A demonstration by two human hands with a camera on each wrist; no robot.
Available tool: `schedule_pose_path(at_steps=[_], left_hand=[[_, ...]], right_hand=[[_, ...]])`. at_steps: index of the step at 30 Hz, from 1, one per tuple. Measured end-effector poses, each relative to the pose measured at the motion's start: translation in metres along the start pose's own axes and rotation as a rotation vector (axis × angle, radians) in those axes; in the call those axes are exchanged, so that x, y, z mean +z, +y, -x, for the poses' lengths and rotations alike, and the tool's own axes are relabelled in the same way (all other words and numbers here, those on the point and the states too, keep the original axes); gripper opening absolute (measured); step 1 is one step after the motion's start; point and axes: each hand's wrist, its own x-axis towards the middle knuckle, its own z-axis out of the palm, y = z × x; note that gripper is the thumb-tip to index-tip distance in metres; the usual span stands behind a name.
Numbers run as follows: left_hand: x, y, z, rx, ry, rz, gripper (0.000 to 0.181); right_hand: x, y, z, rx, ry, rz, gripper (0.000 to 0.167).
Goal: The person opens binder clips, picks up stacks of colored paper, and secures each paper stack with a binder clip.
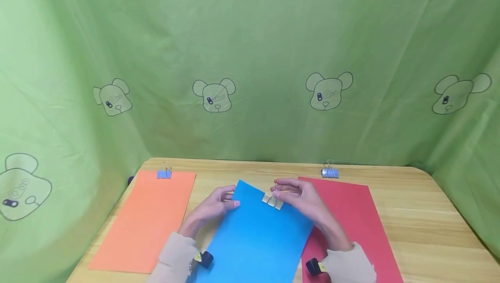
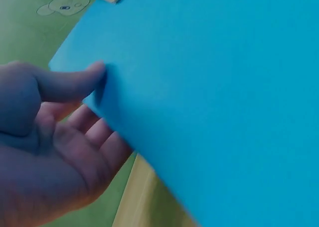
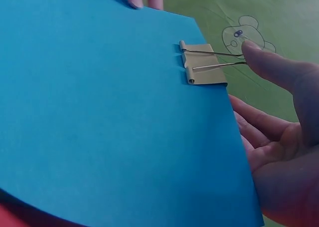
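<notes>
A blue sheet of paper is tilted up off the table, a beige binder clip fixed on its top edge. My left hand pinches the paper near its upper left corner. In the left wrist view the thumb lies on the paper's face, with the other fingers behind its edge. My right hand holds the clip by its wire handles; in the right wrist view the thumb presses the handle ends. The other fingers are partly hidden behind the paper.
Orange paper lies at left with a blue binder clip on its top edge. Red paper lies at right, partly under the blue sheet. Another blue clip stands behind it on the wooden table. Green curtains surround the table.
</notes>
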Motion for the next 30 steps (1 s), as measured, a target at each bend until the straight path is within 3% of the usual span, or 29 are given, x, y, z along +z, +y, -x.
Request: schedule_pose_path(at_steps=[5,13,22,30], left_hand=[[0.005,0.002,-0.003,0.05,0.093,0.012,0.05],[0.001,-0.004,-0.003,0.091,0.124,0.057,0.036],[-0.017,-0.008,-0.002,0.023,0.238,0.168,0.039],[-0.032,-0.02,-0.004,-0.05,0.405,0.245,0.026]], right_hand=[[0.0,0.003,-0.002,-0.008,-0.015,-0.003,0.058],[-0.026,0.009,-0.002,-0.023,-0.025,0.054,0.062],[-0.087,0.001,-0.01,-0.059,0.138,0.333,0.054],[-0.126,0.02,-0.035,-0.076,0.308,0.595,0.05]])
